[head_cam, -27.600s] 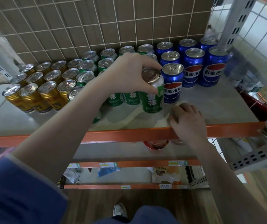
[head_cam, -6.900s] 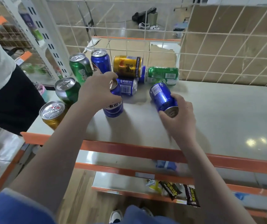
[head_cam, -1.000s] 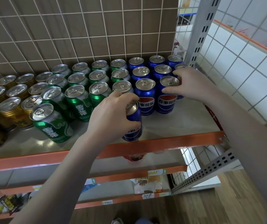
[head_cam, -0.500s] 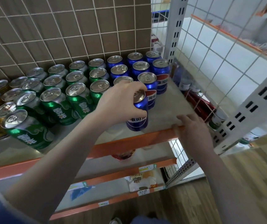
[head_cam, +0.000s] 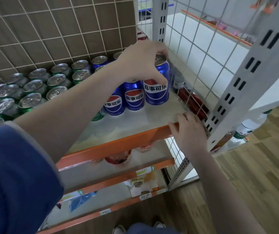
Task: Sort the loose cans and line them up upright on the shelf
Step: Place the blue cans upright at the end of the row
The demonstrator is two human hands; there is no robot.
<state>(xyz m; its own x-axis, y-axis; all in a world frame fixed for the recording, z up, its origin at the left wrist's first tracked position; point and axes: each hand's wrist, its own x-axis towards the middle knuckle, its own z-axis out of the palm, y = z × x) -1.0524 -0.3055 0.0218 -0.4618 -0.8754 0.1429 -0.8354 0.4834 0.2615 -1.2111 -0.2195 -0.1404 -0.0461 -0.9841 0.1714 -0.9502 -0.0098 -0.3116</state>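
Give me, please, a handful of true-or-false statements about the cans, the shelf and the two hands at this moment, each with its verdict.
1. The left hand grips a blue can from the top. True.
2. That blue can lies on its side. False: it stands upright, at the right end of the front blue cans.
3. The right hand holds a green can. False: it holds no can and rests on the shelf's orange front edge.
4. The green cans stand to the left of the blue ones. True.
5. A solid board closes the right side of the shelf. False: a white wire grid stands there.
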